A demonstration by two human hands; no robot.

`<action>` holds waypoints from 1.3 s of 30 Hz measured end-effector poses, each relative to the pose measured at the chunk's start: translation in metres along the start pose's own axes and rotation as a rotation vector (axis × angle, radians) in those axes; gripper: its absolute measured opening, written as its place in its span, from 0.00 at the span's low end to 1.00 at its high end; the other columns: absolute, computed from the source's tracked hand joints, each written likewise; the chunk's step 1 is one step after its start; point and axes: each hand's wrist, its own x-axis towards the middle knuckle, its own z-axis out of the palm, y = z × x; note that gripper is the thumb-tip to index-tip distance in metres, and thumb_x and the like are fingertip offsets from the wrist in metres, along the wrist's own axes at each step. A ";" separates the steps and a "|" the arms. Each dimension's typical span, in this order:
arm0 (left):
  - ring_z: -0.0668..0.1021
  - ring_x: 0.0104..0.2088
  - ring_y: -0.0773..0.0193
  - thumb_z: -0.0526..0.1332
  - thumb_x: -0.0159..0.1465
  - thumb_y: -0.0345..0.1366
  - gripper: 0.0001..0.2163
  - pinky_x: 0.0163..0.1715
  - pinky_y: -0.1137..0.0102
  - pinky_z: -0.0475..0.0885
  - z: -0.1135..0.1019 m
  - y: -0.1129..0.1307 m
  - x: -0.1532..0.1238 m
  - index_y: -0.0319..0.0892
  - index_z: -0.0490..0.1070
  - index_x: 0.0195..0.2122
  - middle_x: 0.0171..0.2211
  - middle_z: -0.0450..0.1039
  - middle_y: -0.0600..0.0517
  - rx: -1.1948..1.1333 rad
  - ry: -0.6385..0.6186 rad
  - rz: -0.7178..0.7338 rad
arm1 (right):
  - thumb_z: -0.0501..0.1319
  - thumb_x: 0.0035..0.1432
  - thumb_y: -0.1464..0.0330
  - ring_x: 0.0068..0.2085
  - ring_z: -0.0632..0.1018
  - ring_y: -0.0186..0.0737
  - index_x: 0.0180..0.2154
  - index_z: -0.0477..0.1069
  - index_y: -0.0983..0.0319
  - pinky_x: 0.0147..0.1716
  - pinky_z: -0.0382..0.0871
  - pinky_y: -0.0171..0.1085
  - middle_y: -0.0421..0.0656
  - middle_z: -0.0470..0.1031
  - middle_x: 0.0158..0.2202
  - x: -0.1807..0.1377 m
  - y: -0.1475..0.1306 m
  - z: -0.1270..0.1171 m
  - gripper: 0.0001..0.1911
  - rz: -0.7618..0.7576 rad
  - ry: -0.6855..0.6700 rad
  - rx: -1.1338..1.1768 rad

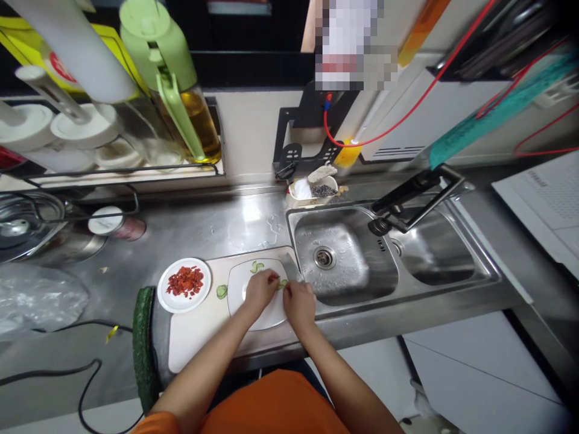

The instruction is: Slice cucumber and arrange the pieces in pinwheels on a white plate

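While the left hand [262, 291] bunches its fingertips, the right hand [300, 302] pinches a green slice [282, 283] over the plate [237, 282].

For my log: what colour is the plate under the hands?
The plate is white, with a dark edge line; head view.

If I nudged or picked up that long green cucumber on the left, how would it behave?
The cucumber would probably feel stiff, as it looks thick and nearly straight. Its rounded body might roll if pushed sideways across the smooth steel counter. Its bumpy-looking skin should give a fair grip, so it seems unlikely to slip.
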 end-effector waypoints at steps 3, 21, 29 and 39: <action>0.76 0.32 0.67 0.60 0.58 0.32 0.06 0.34 0.73 0.66 0.001 -0.001 -0.002 0.44 0.73 0.36 0.31 0.76 0.54 0.005 0.025 0.025 | 0.55 0.61 0.69 0.41 0.69 0.45 0.32 0.71 0.59 0.32 0.52 0.37 0.45 0.74 0.32 -0.002 0.003 0.004 0.07 -0.043 0.045 -0.010; 0.75 0.36 0.64 0.59 0.59 0.33 0.06 0.38 0.71 0.66 0.003 -0.007 0.000 0.43 0.76 0.32 0.33 0.76 0.51 0.103 0.025 0.109 | 0.58 0.60 0.70 0.37 0.65 0.43 0.31 0.73 0.59 0.36 0.54 0.38 0.43 0.72 0.30 -0.006 0.015 0.008 0.07 -0.236 0.157 0.007; 0.76 0.36 0.65 0.59 0.59 0.33 0.06 0.39 0.72 0.66 0.003 -0.009 -0.002 0.44 0.77 0.34 0.34 0.77 0.52 0.068 0.026 0.115 | 0.55 0.61 0.70 0.36 0.65 0.42 0.31 0.74 0.59 0.36 0.54 0.38 0.43 0.71 0.31 -0.009 0.017 0.005 0.10 -0.259 0.154 0.030; 0.75 0.34 0.66 0.59 0.59 0.32 0.06 0.38 0.72 0.68 -0.006 -0.004 -0.008 0.44 0.77 0.33 0.34 0.77 0.53 0.034 0.053 0.112 | 0.55 0.61 0.71 0.36 0.65 0.42 0.31 0.74 0.60 0.37 0.55 0.38 0.44 0.72 0.31 -0.011 0.017 0.001 0.10 -0.254 0.138 0.067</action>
